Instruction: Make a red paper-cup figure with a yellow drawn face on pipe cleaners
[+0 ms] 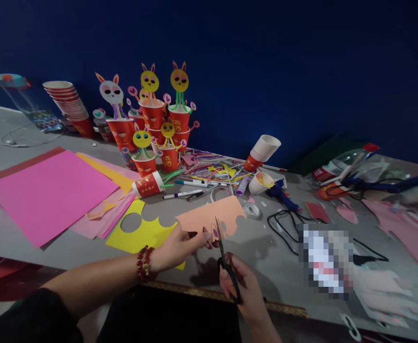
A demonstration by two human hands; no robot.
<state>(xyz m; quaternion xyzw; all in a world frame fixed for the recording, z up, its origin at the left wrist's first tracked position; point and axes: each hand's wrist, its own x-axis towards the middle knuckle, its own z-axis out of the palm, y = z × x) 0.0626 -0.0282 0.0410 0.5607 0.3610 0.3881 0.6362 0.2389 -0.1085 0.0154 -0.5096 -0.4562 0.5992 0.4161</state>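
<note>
Head view: left hand with small purple-marked paper piece; right hand with black-handled scissors.
Left hand: extended from lower left, thumb and fingers pinched on the piece. Right hand: angled up from lower right, closed around the handles. Grey table, dark blue wall behind. Piece lay at the left fingertips, just beside the blades; peach paper sheet was beyond.

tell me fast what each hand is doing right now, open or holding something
Left hand: closed, pinching a small paper piece with a purple mark.
Right hand: closed, holding black-handled scissors.
</note>
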